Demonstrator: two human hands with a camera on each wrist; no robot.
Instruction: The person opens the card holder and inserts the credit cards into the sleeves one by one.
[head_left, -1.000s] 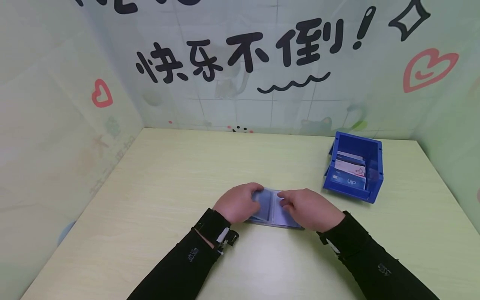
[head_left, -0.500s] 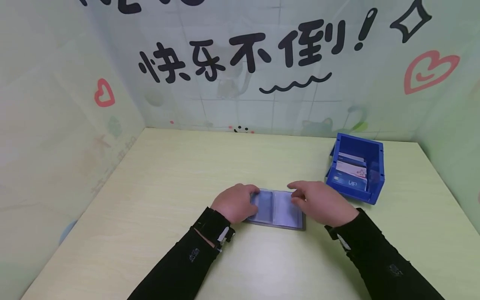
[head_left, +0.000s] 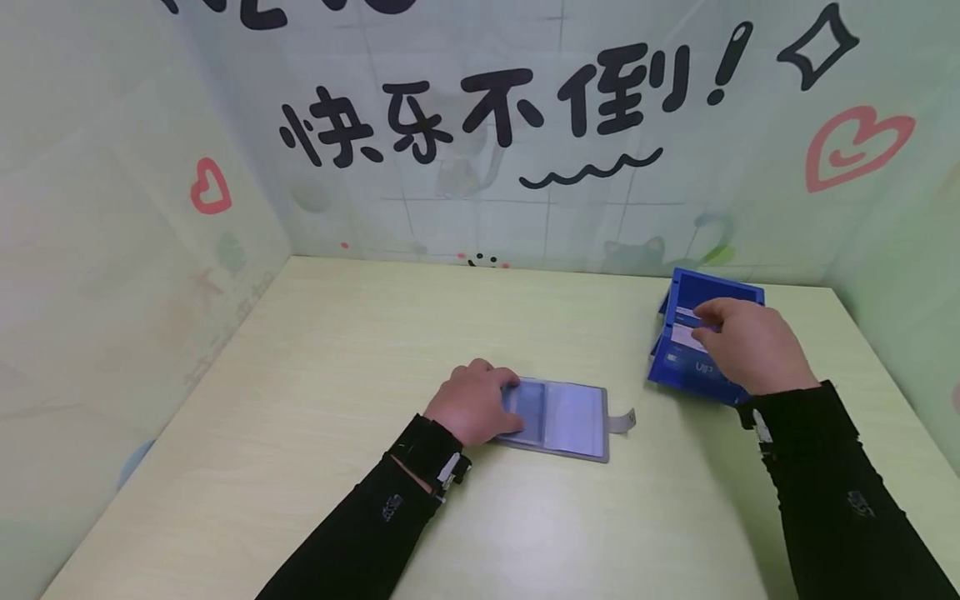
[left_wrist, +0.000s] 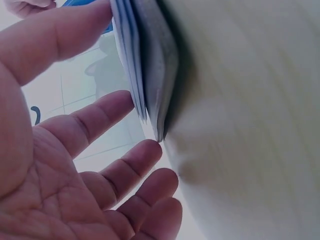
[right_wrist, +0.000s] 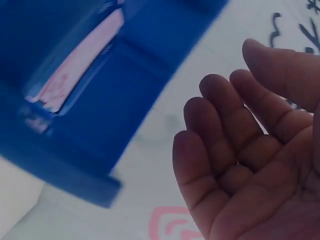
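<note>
Left hand (head_left: 474,402) is resting flat, fingers relaxed, on the open grey card-holder wallet with clear sleeves (head_left: 564,420) at table centre. Right hand (head_left: 748,343), fingers loose and gripping nothing, is hovering over the blue plastic bin of cards (head_left: 678,377) at 2 o'clock from the wallet.

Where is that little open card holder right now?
In the head view the card holder lies open on the table, centre front, its left page under the left hand, with the blue bin to its right.
</note>
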